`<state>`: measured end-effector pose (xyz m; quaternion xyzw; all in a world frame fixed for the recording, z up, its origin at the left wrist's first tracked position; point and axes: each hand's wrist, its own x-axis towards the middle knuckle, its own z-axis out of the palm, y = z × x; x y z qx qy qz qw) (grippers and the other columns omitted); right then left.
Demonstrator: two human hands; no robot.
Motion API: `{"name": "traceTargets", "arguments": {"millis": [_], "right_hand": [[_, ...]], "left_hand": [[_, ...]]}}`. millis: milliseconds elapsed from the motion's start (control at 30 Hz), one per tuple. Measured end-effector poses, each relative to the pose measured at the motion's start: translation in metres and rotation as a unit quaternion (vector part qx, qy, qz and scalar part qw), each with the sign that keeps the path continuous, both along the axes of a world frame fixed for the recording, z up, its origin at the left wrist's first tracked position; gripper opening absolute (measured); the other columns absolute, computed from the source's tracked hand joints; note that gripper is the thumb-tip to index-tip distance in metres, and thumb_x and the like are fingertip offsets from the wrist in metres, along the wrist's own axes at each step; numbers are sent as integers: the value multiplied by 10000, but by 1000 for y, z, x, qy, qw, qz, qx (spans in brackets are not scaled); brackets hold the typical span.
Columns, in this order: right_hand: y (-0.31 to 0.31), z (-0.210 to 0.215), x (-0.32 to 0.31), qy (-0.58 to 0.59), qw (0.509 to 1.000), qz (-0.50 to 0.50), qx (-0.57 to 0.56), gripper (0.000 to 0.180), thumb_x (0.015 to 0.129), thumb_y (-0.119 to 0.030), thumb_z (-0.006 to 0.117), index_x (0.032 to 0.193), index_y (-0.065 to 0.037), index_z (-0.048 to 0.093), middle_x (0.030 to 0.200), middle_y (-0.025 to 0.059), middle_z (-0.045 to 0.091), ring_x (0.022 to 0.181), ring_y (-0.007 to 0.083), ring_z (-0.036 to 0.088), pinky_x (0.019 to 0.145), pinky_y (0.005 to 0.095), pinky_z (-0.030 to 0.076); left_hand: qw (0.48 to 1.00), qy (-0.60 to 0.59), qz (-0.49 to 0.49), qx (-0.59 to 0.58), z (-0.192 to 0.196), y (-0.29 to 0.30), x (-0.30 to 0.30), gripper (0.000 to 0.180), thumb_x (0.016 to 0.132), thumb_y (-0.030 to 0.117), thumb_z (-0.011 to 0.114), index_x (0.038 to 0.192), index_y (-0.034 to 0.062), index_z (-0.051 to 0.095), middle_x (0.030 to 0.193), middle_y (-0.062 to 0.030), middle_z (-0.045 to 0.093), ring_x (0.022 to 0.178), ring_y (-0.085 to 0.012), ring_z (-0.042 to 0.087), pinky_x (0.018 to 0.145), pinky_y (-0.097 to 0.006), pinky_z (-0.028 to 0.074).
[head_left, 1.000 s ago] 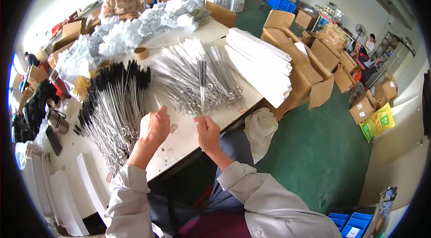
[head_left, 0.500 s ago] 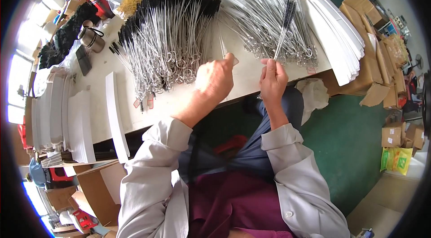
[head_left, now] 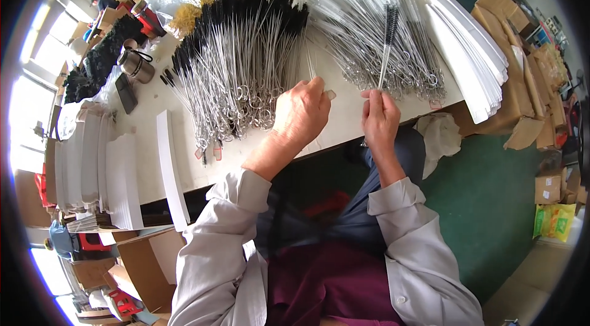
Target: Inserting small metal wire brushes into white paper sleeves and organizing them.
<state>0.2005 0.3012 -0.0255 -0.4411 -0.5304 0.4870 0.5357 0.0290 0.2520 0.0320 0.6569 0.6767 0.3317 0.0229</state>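
— What lay at the far left of the white worktable (head_left: 153, 178)?

— Stacks of white card sheets (head_left: 92, 166), standing on edge near the table's left end, with a small metal cup (head_left: 134, 64) farther off behind them.

— And the left hand (head_left: 301, 114)?

— It rested at the near edge of a big fan of black-bristled wire brushes with ring ends (head_left: 236, 61). Its fingers were curled closed, pinching a thin clear sleeve (head_left: 313, 71) that stood up from the fingertips.

— The right hand (head_left: 380, 120)?

— Just beside the left, apart from it. It was closed on the wire stem of a single black-bristled wire brush (head_left: 387, 43), held upright, the bristle end pointing far over a pile of clear-sleeved wire brushes (head_left: 375, 37).

— Farther right?

— A fanned stack of long white paper strips (head_left: 470, 43) at the table's right end, brown cardboard boxes (head_left: 522, 67) beyond it, a green floor (head_left: 491, 203) below.
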Motion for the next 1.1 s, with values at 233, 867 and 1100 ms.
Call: {"name": "traceTargets", "arguments": {"millis": [233, 867, 1100], "right_hand": [[26, 18, -69, 181, 962, 89, -182, 333, 1057, -243, 519, 971, 57, 639, 793, 87, 649, 633, 150, 634, 581, 304, 545], [37, -47, -154, 365, 892, 148, -221, 266, 1038, -201, 552, 1051, 34, 675, 910, 116, 694, 776, 173, 665, 669, 315, 542], [79, 12, -156, 329, 920, 94, -192, 262, 1039, -206, 563, 1056, 29, 676, 896, 114, 696, 771, 172, 667, 659, 314, 538]], "left_hand": [[997, 13, -79, -18, 43, 14, -9, 131, 857, 73, 678, 876, 29, 557, 740, -179, 634, 693, -380, 668, 638, -445, 534], [993, 45, -106, -37, 61, 10, 16, 123, 864, 33, 679, 927, 43, 573, 742, -159, 646, 699, -378, 681, 613, -442, 535], [987, 41, -153, -13, 102, -23, 51, 142, 862, 17, 688, 909, 42, 557, 730, -153, 612, 655, -366, 659, 566, -431, 508]]}}
